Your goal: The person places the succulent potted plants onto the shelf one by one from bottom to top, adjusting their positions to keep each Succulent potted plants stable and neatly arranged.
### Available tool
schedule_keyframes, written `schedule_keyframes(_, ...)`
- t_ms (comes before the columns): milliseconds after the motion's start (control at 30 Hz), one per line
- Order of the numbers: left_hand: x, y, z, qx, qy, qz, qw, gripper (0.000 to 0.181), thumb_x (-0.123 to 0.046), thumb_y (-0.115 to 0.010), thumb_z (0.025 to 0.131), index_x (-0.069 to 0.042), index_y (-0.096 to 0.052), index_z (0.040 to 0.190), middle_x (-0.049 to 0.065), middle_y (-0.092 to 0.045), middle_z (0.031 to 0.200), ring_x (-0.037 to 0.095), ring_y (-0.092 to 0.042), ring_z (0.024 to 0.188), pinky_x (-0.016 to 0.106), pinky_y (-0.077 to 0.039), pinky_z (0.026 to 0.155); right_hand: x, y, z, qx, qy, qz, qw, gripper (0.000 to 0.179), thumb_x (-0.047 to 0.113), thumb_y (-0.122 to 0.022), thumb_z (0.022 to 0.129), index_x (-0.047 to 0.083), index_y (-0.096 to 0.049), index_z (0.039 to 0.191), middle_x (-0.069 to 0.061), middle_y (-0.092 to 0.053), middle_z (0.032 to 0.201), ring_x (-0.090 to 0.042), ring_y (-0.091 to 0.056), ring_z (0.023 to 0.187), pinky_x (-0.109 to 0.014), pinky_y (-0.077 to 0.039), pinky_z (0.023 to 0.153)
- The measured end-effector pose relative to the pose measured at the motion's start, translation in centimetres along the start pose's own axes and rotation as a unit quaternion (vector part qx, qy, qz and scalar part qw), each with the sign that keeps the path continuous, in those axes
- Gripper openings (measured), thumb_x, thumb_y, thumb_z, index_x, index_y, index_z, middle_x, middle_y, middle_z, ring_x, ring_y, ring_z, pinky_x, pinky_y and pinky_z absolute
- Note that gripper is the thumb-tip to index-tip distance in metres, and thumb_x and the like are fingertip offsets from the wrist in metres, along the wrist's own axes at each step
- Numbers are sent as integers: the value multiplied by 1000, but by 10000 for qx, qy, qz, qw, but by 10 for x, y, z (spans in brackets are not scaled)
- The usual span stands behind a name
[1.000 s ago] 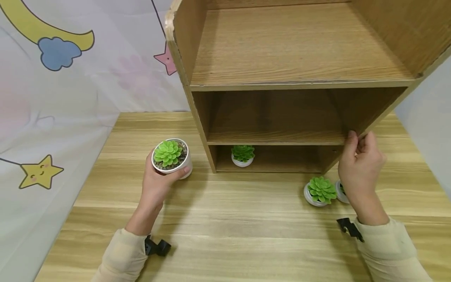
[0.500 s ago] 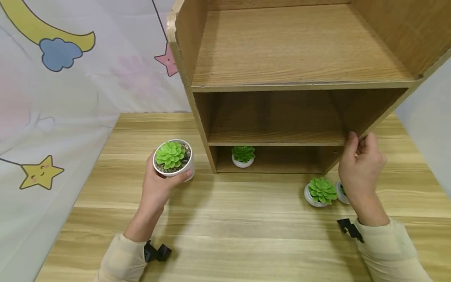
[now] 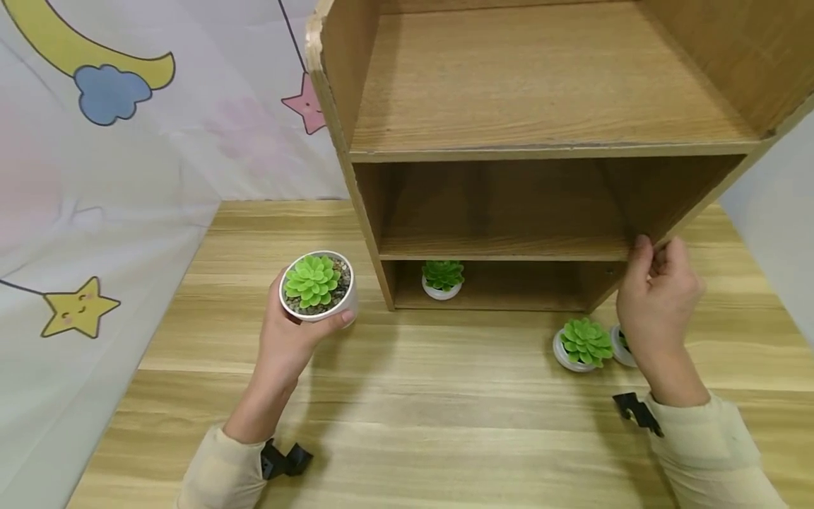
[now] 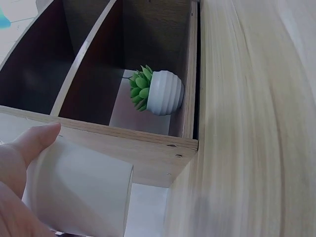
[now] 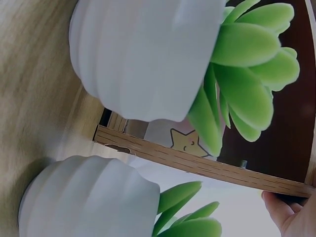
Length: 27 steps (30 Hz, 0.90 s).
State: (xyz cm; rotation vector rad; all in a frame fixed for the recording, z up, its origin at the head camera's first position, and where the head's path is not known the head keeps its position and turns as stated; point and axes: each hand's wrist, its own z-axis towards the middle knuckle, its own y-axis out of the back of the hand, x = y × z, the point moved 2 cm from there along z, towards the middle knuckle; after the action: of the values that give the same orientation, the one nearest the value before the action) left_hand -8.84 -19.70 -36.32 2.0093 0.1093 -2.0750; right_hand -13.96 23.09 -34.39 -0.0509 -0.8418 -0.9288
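My left hand (image 3: 286,343) grips a white pot with a green succulent (image 3: 312,281), held just left of the wooden shelf (image 3: 490,249). In the left wrist view, the smooth side of that white pot (image 4: 84,190) faces the camera with my thumb (image 4: 39,140) along it; its plant is hidden there. My right hand (image 3: 658,304) pinches the front edge of the shelf's right side panel, with fingers curled partly behind it. Near that hand stand two succulents in ribbed white pots, one in plain sight (image 3: 584,344) and one partly hidden (image 3: 623,346) behind the wrist.
Another potted succulent (image 3: 442,280) sits at the left of the shelf's bottom compartment. The shelf stands on a wood-grain table (image 3: 445,424). A white cloth backdrop (image 3: 210,85) with printed stars, moon and cloud borders the left and back.
The left hand has moved the white succulent pot slightly right, closer to the shelf. My right hand keeps its place on the panel. The whole head view has shifted a little.
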Motion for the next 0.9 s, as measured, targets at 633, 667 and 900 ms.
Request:
schedule_keyframes(633, -9, -3, -6, 305, -220, -29, 9993, 97, 4, -89, 65, -15, -39, 146, 4, -45, 139, 21, -45, 125, 39, -38, 104, 2, 1, 1, 2, -29, -103, 9999, 26, 11, -53, 99, -13, -59, 89, 9, -52, 65, 12, -51, 66, -8, -38, 60)
schedule_keyframes(667, -9, -3, -7, 326, -210, -8, 9992, 98, 4, -89, 64, -15, -39, 146, 4, -44, 139, 21, -45, 125, 39, -38, 103, 2, 1, 1, 2, -48, -119, 9999, 26, 11, -53, 99, -12, -59, 90, 10, -52, 65, 12, -50, 66, -8, -37, 60)
schedule_keyframes(900, -12, -5, -13, 460, -241, -111, 9986, 97, 6, -89, 64, -15, -40, 145, 5, -45, 138, 22, -45, 125, 39, -40, 102, 0, 1, 1, -4, -128, -238, 9996, 22, 7, -54, 98, -12, -60, 90, 21, -46, 66, 11, -49, 65, -8, -34, 59)
